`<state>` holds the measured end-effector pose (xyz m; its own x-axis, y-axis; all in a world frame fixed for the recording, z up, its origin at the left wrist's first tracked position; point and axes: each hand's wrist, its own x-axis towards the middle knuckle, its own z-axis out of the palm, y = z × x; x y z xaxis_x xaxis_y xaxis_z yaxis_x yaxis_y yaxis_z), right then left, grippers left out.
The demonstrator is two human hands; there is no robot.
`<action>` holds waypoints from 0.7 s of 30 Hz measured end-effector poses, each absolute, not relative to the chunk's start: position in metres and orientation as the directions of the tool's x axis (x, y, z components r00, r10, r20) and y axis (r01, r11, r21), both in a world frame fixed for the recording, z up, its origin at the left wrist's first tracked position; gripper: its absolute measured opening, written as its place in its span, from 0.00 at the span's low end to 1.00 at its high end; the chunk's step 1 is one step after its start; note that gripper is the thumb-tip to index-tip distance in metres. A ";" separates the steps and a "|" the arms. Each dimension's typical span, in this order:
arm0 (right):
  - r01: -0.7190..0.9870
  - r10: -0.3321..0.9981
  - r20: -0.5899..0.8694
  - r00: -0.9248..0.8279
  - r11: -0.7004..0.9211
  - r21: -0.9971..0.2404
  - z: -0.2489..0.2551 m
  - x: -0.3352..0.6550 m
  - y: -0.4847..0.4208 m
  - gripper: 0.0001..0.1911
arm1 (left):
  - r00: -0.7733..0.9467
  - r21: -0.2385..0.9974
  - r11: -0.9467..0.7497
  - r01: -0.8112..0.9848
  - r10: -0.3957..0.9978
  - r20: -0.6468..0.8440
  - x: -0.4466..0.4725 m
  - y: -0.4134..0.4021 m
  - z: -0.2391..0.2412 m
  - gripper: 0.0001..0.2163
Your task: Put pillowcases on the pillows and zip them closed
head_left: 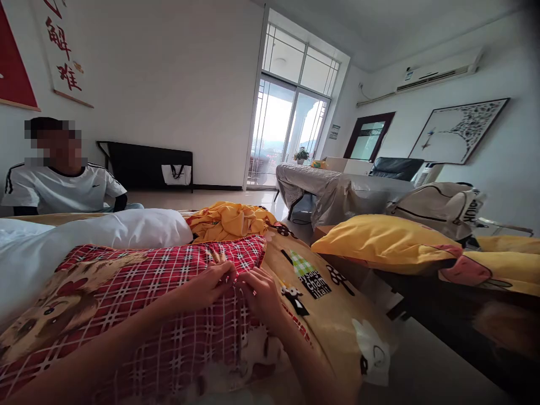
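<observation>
A red plaid cover (139, 298) with a bear print lies over a pillow in front of me. My left hand (211, 284) and my right hand (257, 292) rest side by side on its right edge, fingers curled and pinching the fabric along that edge. What lies between the fingertips apart from cloth I cannot make out. Under the cover is a tan sheet (324, 304) printed with cartoon patches.
A white pillow (105, 230) and crumpled yellow cloth (230, 219) lie beyond. A yellow pillow (379, 242) sits right. A person in a white shirt (59, 188) sits at far left. A covered table (337, 188), a beige bag (439, 205) and glass doors (287, 132) stand behind.
</observation>
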<state>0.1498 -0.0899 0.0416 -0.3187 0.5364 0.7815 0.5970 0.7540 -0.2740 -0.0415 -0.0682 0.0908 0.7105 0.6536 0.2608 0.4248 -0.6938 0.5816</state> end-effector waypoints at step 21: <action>0.688 0.389 0.860 -0.331 0.723 -0.062 0.057 0.142 -0.077 0.15 | 0.550 0.540 -0.598 0.592 0.790 0.271 -0.030 -0.057 0.105 0.10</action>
